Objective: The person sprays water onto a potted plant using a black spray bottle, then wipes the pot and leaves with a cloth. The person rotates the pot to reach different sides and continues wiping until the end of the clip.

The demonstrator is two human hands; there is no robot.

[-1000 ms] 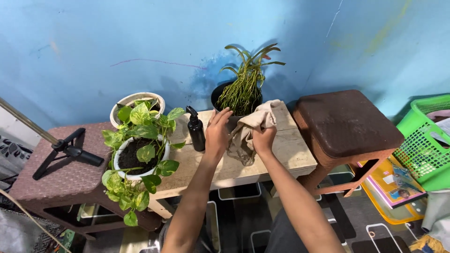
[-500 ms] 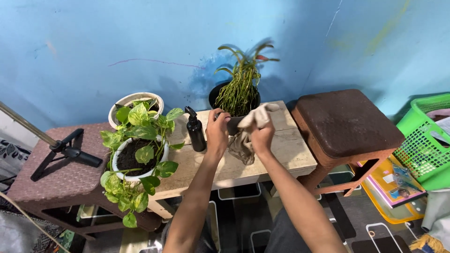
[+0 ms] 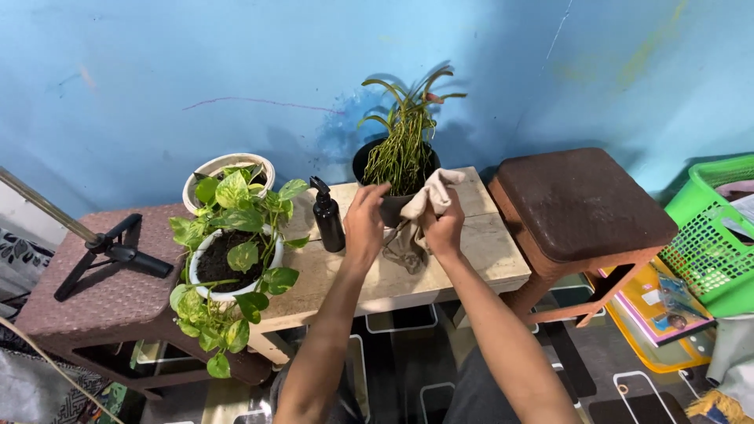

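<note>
Head view | left hand [image 3: 365, 222] cups round black pot [image 3: 390, 206]; right hand [image 3: 444, 230] clutches crumpled beige cloth [image 3: 416, 220]

Crumpled beige cloth [image 3: 420, 216] drapes against the upright black pot [image 3: 390, 206].

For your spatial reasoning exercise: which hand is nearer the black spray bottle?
Left. The left hand is just right of the black spray bottle; the right hand is farther right, holding the cloth.

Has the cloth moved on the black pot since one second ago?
Yes. The cloth, in the right hand, has drawn left against the pot; earlier it lay farther right along the bench's back edge.
</note>
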